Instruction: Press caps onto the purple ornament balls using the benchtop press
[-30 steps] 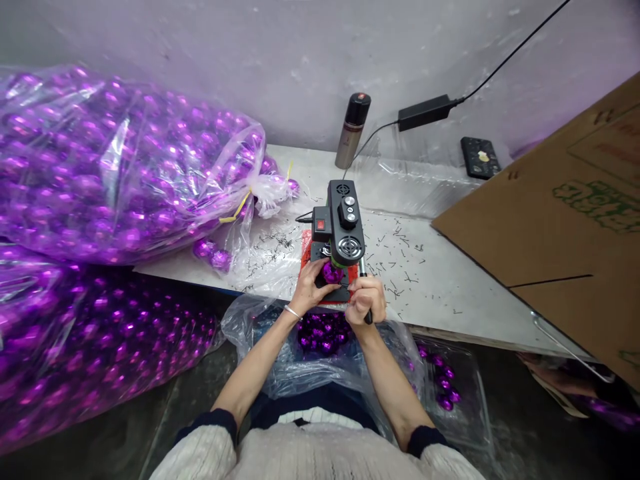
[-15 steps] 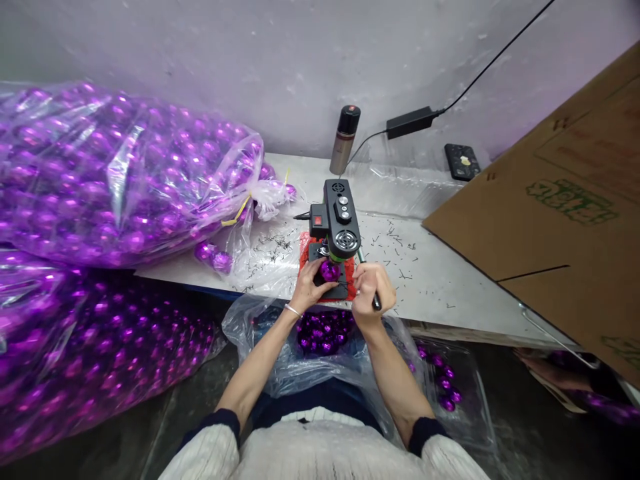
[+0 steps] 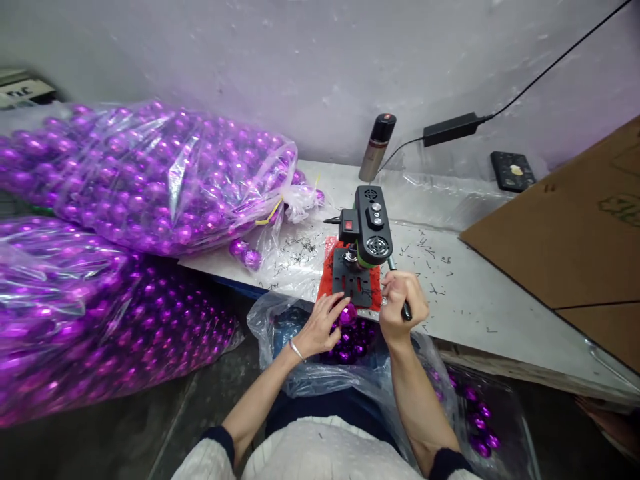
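Note:
A small black bench machine (image 3: 367,230) stands on a red mat (image 3: 327,273) at the table's front edge, its dark base plate (image 3: 353,285) bare. My right hand (image 3: 403,298) is closed round the machine's black lever handle (image 3: 405,310). My left hand (image 3: 323,325) pinches a shiny purple ball (image 3: 347,314) just below the table edge, over an open clear bag of purple balls (image 3: 350,340) in my lap.
Two big clear sacks of purple balls (image 3: 150,173) (image 3: 100,320) fill the left. A flask (image 3: 377,137), a power adapter (image 3: 453,129) and a black device (image 3: 513,171) stand at the back. A cardboard sheet (image 3: 570,233) leans at right. Small dark clippings (image 3: 430,267) litter the white table.
My left hand has drawn the purple ball off the machine's base plate and down toward the bag in my lap. My right hand stays on the lever. My view has shifted left.

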A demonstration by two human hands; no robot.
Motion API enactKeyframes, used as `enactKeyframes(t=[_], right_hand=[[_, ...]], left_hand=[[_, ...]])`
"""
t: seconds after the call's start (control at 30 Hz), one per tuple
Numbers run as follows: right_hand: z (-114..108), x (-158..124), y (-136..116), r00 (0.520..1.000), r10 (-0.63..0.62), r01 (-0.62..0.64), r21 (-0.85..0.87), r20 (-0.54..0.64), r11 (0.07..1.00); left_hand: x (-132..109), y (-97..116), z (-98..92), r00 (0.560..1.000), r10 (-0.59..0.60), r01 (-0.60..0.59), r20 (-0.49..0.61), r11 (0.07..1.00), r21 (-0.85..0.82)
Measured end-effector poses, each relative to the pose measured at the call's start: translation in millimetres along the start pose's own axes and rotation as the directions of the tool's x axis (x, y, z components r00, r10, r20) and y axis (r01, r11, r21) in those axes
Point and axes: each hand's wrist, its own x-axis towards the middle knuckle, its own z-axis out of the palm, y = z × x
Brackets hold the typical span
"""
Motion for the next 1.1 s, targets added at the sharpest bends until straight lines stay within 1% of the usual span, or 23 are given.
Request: enactKeyframes(t=[0.07, 0.1, 0.17, 0.2, 0.23, 0.3, 0.37, 0.4, 0.47, 0.53, 0.6, 0.67, 0.7, 0.77, 0.83, 0.87, 0.9, 0.93, 0.97, 1.0, 1.03, 1.07, 1.1], right_hand=[[0, 0, 1, 1.000, -0.008, 0.008, 0.001, 0.002, 1.000], [0, 0, 2, 1.000, -0.015, 0.015, 0.000, 0.002, 1.000], [0, -1, 3, 1.000, -0.030, 0.030, -0.002, 0.000, 1.000], [0, -1, 3, 0.999, -0.036, 0.036, -0.001, -0.002, 0.999], [0, -1, 4, 0.999, -0.040, 0.040, 0.000, -0.004, 0.999], [0, -2, 5, 0.999, -0.044, 0.044, 0.001, -0.005, 0.999], [0, -3, 5, 0.999, -0.046, 0.046, 0.001, -0.004, 0.999], [0, -4, 5, 0.999, -0.047, 0.047, 0.000, 0.001, 0.999], [0, -4, 5, 0.999, -0.051, 0.051, -0.002, 0.012, 0.999], [1, -4, 4, 0.998, -0.060, 0.060, -0.009, 0.016, 0.998], [1, -4, 3, 0.998, -0.068, 0.068, -0.017, 0.015, 0.998], [1, -3, 2, 0.997, -0.069, 0.070, -0.020, 0.020, 0.997], [0, -3, 1, 0.997, -0.068, 0.069, -0.019, 0.026, 0.997], [0, -3, 0, 0.997, -0.067, 0.068, -0.009, 0.036, 0.998], [0, -4, 1, 0.997, -0.069, 0.068, 0.004, 0.038, 0.998], [1, -4, 1, 0.997, -0.071, 0.071, 0.010, 0.039, 0.997], [1, -4, 2, 0.997, -0.074, 0.074, 0.014, 0.038, 0.997], [1, -5, 3, 0.996, -0.079, 0.079, 0.016, 0.036, 0.997], [1, -5, 3, 0.996, -0.086, 0.086, 0.017, 0.033, 0.996], [1, -4, 3, 0.995, -0.093, 0.092, 0.015, 0.029, 0.996], [2, -4, 3, 0.995, -0.098, 0.097, 0.013, 0.025, 0.995], [2, -3, 2, 0.995, -0.100, 0.100, 0.011, 0.020, 0.995], [2, -2, 2, 0.995, -0.098, 0.098, 0.009, 0.018, 0.995]], left_hand=[[6, -7, -9.6, 1.000, 0.027, -0.027, 0.015, 0.999, -0.026], [10, -14, -15.9, 1.000, 0.020, -0.020, -0.004, 0.999, -0.037], [20, -33, -31.9, 0.993, -0.067, 0.064, -0.094, 0.997, -0.034], [25, -44, -41.5, 0.976, -0.145, 0.144, -0.160, 0.989, -0.019], [30, -55, -51.7, 0.943, -0.234, 0.242, -0.235, 0.970, 0.005], [38, -73, -73.1, 0.837, -0.389, 0.452, -0.385, 0.888, 0.083], [45, -84, -93.4, 0.727, -0.485, 0.628, -0.487, 0.755, 0.186], [47, -85, -102.7, 0.689, -0.512, 0.688, -0.514, 0.684, 0.242], [51, -84, -119.3, 0.638, -0.552, 0.762, -0.536, 0.552, 0.339], [53, -81, -134.4, 0.587, -0.600, 0.809, -0.543, 0.438, 0.391], [56, -81, -148.2, 0.533, -0.661, 0.842, -0.529, 0.352, 0.408], [58, -86, -159.4, 0.494, -0.725, 0.854, -0.480, 0.302, 0.423], [59, -89, -163.3, 0.486, -0.754, 0.852, -0.442, 0.296, 0.432], [61, -95, -166.9, 0.496, -0.787, 0.840, -0.366, 0.330, 0.430], [63, -98, -164.2, 0.539, -0.776, 0.833, -0.329, 0.433, 0.344], [63, -98, -160.7, 0.562, -0.757, 0.827, -0.333, 0.504, 0.248], [63, -96, -155.9, 0.577, -0.741, 0.808, -0.344, 0.579, 0.110], [63, -93, -150.0, 0.584, -0.732, 0.765, -0.350, 0.641, -0.064], [63, -89, -143.1, 0.586, -0.735, 0.693, -0.340, 0.672, -0.259], [62, -84, -135.3, 0.589, -0.748, 0.602, -0.307, 0.659, -0.451], [63, -78, -127.0, 0.595, -0.763, 0.507, -0.254, 0.601, -0.618], [63, -72, -118.2, 0.603, -0.775, 0.424, -0.187, 0.511, -0.748], [64, -66, -109.1, 0.609, -0.785, 0.363, -0.114, 0.404, -0.839]])
